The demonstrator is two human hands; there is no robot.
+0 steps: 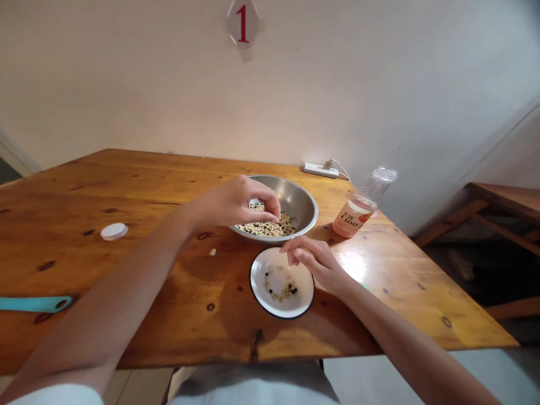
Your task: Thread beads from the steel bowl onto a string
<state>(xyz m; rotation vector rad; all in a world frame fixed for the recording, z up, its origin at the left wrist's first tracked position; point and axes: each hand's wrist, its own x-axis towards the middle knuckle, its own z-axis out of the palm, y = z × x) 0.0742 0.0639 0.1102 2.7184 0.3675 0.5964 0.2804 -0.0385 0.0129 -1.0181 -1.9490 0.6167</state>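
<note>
My left hand (234,205) reaches into a steel bowl (297,202), its bunched fingertips down at a mix of pale and black beans (270,226). Whether those fingers pinch any beans is hidden. My right hand (310,261) hangs with its fingers drawn together just over the near rim of a small white enamel dish (264,281) with a dark edge. A few pale and black beans (280,287) lie scattered in that dish. The dish stands close in front of the bowl, and the two look apart or barely touching.
Both vessels stand on a knotty wooden table (105,270). A plastic bottle (358,205) with a pink label stands to the right, a white round lid (113,231) lies left, and a teal strip (34,304) lies at the left edge. A power strip (320,170) sits against the wall.
</note>
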